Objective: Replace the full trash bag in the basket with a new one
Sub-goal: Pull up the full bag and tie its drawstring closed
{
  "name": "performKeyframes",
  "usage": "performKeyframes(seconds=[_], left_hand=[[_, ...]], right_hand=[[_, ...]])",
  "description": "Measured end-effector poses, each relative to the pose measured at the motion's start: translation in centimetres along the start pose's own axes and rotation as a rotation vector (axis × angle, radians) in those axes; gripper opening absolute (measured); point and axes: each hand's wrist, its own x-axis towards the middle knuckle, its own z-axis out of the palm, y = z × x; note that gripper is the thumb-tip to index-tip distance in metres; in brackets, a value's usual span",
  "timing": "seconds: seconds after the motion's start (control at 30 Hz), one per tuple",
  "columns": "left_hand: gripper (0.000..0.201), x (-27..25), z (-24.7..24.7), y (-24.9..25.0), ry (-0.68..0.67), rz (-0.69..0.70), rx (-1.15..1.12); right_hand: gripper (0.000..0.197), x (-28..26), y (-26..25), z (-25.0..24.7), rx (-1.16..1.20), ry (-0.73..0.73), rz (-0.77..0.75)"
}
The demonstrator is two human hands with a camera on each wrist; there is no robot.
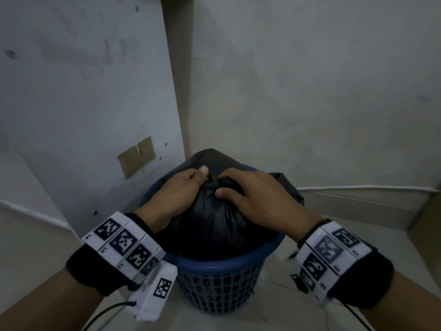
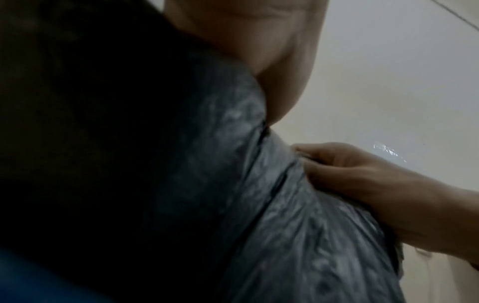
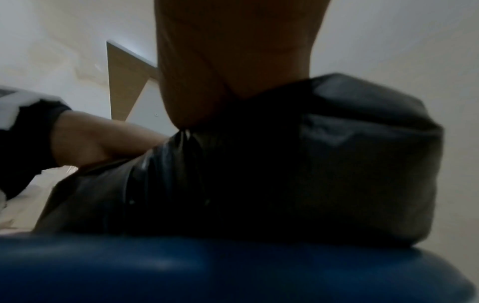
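- Trash bag, black and bulging, sits inside the blue lattice basket on the floor by the wall.
- Left hand and right hand both grasp its gathered neck.
- Wrist bands carry square black-and-white code markers; no readable words.

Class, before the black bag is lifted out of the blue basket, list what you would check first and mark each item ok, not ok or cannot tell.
1. Both hands on the bag: ok. The left hand and right hand grip the gathered top of the black trash bag.
2. Neck gathered shut: ok, the plastic is bunched between the hands.
3. Knot tied: cannot tell, the fingers cover it.
4. Bag free of the rim: not ok, a fold hangs over the far rim of the blue basket.
5. Room to lift: ok, nothing shows above the bag.
6. New bag at hand: cannot tell, none in view.
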Motion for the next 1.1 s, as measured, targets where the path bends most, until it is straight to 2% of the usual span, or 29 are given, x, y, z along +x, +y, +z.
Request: performKeyframes(seconds=[0.07,0.17,0.23,0.27,0.3,0.37,0.43,0.5,0.6,0.67,0.73,0.8,0.9,0.97,1.1], left_hand=[[0.04,-0.3,-0.1,0.2,0.023,0.075,0.044],[0.028,-1.0,-0.2,0.0,-0.088,0.224,0.136],[0.023,-1.0,-0.3,-0.4,-0.148,0.254,0.257],[0.021,-0.9,-0.3,-0.7,-0.159,0.253,0.304],[0.02,-0.8,-0.4,-0.9,-0.162,0.249,0.326],[0.022,-0.3,-0.4,-1.4,-0.143,0.235,0.281],[0.025,0.2,-0.4,-1.9,-0.091,0.18,0.177],[0.028,0.4,-0.4,-2.4,-0.06,0.088,0.024],[0.03,1.0,-0.6,-3.0,-0.051,-0.032,-0.149],[0.024,1.6,-0.8,-3.4,-0.019,-0.037,-0.203],[0.017,2.1,-1.0,-3.6,0.052,0.02,-0.216],[0.014,2.2,-1.4,-3.7,0.099,0.047,-0.185],[0.003,1.5,-2.3,-3.0,0.156,0.093,-0.077],[0.01,0.9,-3.0,-2.2,0.214,0.118,-0.066],[0.012,-1.3,-4.5,-0.1,0.311,0.06,-0.175]], right_hand=[[0.013,0.2,0.6,0.8,0.023,0.024,0.053],[0.015,0.0,1.7,1.7,0.17,-0.016,0.236],[0.009,-0.1,2.2,1.9,0.238,0.002,0.295],[0.005,-0.2,2.2,2.0,0.241,0.01,0.278],[0.016,-0.3,1.8,2.1,0.216,0.019,0.225],[0.041,-0.9,1.1,2.4,0.058,-0.009,0.013],[0.048,-1.3,0.3,2.6,-0.156,-0.078,-0.116],[0.059,-1.3,-0.3,2.7,-0.243,-0.194,-0.088],[0.081,-0.5,-0.8,2.2,-0.202,-0.328,-0.036],[0.095,0.6,-1.2,2.3,-0.197,-0.328,-0.044],[0.106,1.6,-1.2,3.0,-0.257,-0.292,-0.063],[0.112,2.4,-1.2,3.5,-0.285,-0.252,-0.072],[0.109,3.4,-1.2,3.5,-0.247,-0.317,0.002],[0.102,4.0,-1.1,3.3,-0.226,-0.373,0.024],[0.07,4.3,-1.0,2.3,-0.057,-0.466,0.046]])
